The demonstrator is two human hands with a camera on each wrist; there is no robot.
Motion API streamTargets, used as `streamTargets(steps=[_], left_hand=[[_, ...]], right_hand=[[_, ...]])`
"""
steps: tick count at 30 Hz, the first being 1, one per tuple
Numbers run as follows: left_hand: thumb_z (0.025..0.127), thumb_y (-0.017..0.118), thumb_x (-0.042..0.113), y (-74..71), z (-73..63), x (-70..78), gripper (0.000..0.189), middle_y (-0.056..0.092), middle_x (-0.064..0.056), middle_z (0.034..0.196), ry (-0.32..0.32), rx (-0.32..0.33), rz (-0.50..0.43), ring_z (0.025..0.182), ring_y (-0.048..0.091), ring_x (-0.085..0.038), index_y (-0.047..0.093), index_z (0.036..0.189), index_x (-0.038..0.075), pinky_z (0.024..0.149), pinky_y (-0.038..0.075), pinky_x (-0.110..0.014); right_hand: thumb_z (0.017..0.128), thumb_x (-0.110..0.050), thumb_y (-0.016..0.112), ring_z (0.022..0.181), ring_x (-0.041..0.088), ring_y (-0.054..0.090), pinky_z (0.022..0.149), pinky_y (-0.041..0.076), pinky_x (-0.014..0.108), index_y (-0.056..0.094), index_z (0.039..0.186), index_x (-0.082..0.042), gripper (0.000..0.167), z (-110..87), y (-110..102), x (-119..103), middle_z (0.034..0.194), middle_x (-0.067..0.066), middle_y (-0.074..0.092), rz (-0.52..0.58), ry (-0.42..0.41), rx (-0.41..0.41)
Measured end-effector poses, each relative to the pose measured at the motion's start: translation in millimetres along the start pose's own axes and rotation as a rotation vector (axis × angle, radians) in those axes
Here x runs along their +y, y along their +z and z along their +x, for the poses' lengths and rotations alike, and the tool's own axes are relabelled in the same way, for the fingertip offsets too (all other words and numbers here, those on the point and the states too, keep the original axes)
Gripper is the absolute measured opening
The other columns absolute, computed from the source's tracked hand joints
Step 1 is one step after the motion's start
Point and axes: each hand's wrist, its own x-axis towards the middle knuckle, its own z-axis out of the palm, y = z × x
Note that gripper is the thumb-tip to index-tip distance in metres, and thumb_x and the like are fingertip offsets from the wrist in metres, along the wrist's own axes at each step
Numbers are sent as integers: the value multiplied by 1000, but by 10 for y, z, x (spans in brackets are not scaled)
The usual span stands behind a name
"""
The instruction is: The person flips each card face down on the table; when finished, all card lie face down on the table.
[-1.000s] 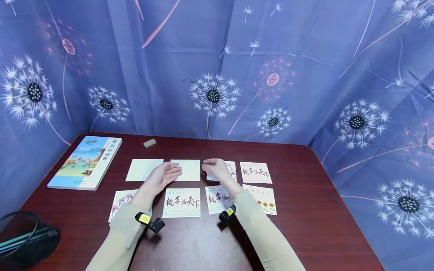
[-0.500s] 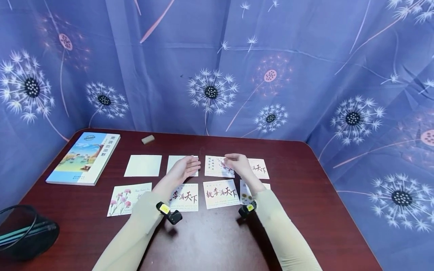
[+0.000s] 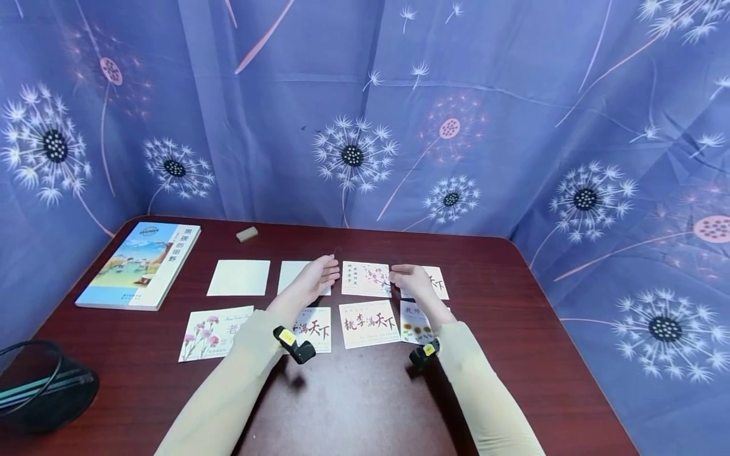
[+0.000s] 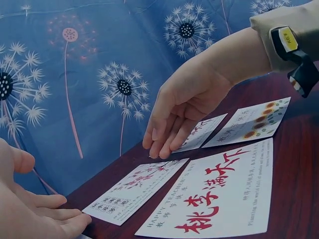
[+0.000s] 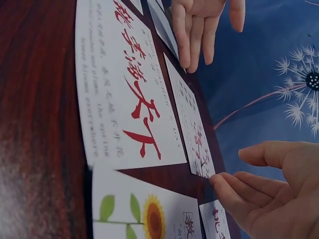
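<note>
A plum-blossom card point(image 3: 365, 279) lies in the far row between my two hands. My left hand point(image 3: 310, 280) is over a blank white card point(image 3: 288, 273), fingers straight, with its fingertips close to the blossom card's left edge. On the other side, my right hand point(image 3: 415, 284) has its fingertips right at that card's right edge, and in the right wrist view its fingers are extended with nothing in them. Under the right hand and wrist are a card with red characters point(image 3: 438, 283) and a sunflower card point(image 3: 412, 322), both partly covered. Another red-character card point(image 3: 369, 323) lies nearest in front.
A second blank card point(image 3: 238, 278) and a pink-flower card point(image 3: 208, 332) lie to the left. Further out are a book point(image 3: 137, 266), a small eraser-like block point(image 3: 247, 234) and a black holder with pens point(image 3: 57, 396). A dandelion-patterned curtain point(image 3: 274, 158) hangs behind the table.
Both hands have moved right, the left onto the second blank card and the right off the blossom card to its right edge. The blossom card now shows fully between them.
</note>
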Motion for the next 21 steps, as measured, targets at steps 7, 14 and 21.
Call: streamTargets(steps=[7, 14, 21], left_hand=[[106, 31, 25, 0, 31, -15, 58, 27, -35, 152, -27, -3, 10, 144, 28, -43, 25, 147, -15, 123, 21, -44], [106, 30, 25, 6, 49, -25, 58, 26, -35, 153, -55, -10, -37, 145, 26, -43, 23, 148, -15, 122, 21, -45], [106, 29, 21, -19, 45, -28, 56, 26, -35, 153, -61, 24, -160, 145, 28, -42, 23, 147, -16, 122, 21, -43]], right_hand=[[94, -14, 59, 116, 36, 62, 102, 50, 40, 56, 131, 7, 43, 3, 31, 0, 134, 25, 58, 31, -6, -18], [94, -15, 60, 122, 33, 58, 107, 46, 42, 58, 130, 5, 42, 31, 53, 32, 137, 23, 56, 39, 21, -9], [93, -16, 61, 120, 30, 58, 106, 45, 40, 60, 129, 3, 41, 42, 61, 39, 136, 21, 58, 15, 17, 3]])
